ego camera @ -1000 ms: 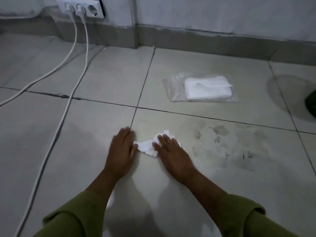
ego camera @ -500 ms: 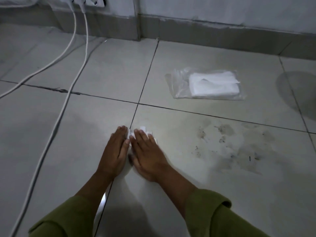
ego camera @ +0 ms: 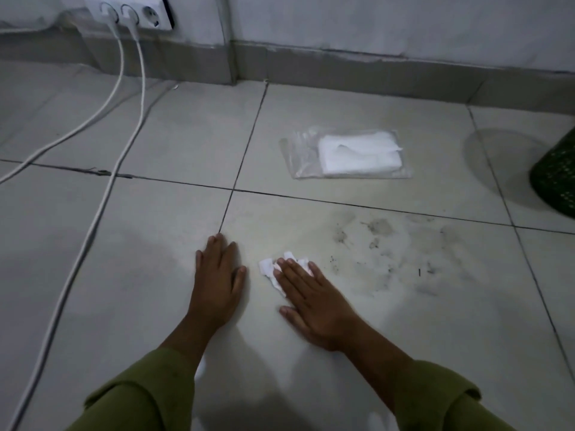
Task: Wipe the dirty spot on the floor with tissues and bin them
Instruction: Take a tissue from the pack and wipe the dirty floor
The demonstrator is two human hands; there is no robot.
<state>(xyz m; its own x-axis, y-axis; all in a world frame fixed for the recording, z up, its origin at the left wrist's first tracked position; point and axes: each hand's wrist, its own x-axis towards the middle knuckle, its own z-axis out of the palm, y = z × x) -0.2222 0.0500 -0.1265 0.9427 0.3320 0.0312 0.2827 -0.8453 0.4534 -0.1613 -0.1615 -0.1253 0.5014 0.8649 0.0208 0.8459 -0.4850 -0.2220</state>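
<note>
A crumpled white tissue lies on the pale floor tile under the fingers of my right hand, which presses flat on it. My left hand rests flat on the floor just left of it, fingers together, holding nothing. The dirty spot, grey smudges and dark specks, spreads to the right of the tissue. A clear plastic pack of white tissues lies on the farther tile. A dark green woven bin shows at the right edge, partly cut off.
Two white cables run from a wall socket strip at the top left across the floor on my left. A grey skirting board lines the wall ahead. Green sleeves cover both my forearms.
My right hand has slid the tissue to the right, away from my left hand and toward the dirty spot. The left hand has stayed flat in place.
</note>
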